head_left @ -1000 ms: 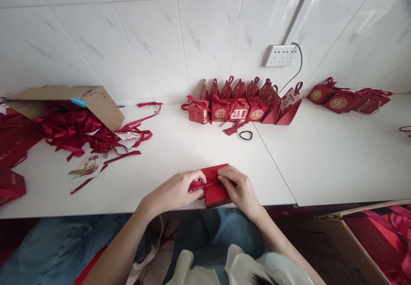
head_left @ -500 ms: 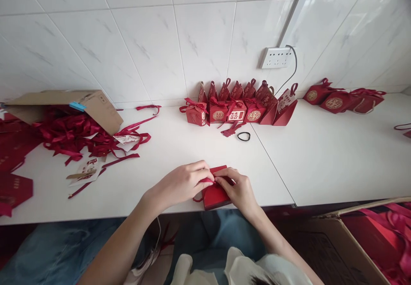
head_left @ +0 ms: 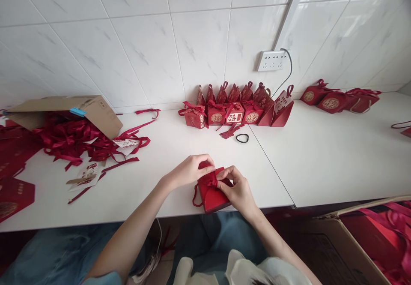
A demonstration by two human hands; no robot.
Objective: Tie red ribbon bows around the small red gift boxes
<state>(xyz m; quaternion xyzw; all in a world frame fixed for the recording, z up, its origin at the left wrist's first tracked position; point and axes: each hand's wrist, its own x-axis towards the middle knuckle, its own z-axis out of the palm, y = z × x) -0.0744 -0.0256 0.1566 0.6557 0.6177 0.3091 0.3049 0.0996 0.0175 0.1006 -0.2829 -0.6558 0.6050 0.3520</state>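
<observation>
A red box (head_left: pixel 214 200) lies at the front edge of the white table, with a thin red cord handle (head_left: pixel 196 196) looped out at its left side. On top of the box a red ribbon (head_left: pixel 210 180) is bunched into a knot or bow. My left hand (head_left: pixel 192 169) pinches a loop of this ribbon at the upper left of the box. With thumb and forefinger together, my right hand (head_left: pixel 236 187) grips the ribbon near the knot, just right of the box's middle.
Small red boxes (head_left: pixel 216 115) stand in rows by the wall, near a black band (head_left: pixel 242 138). More lie at the back right (head_left: pixel 332 103). Left, a cardboard box (head_left: pixel 107 115) spills red ribbons (head_left: pixel 75 137). An open carton (head_left: pixel 327 242) sits below the table at right.
My left hand has moved up slightly and pulled the ribbon into a raised loop. More of the box and knot now shows between my hands. The camera view has shifted slightly.
</observation>
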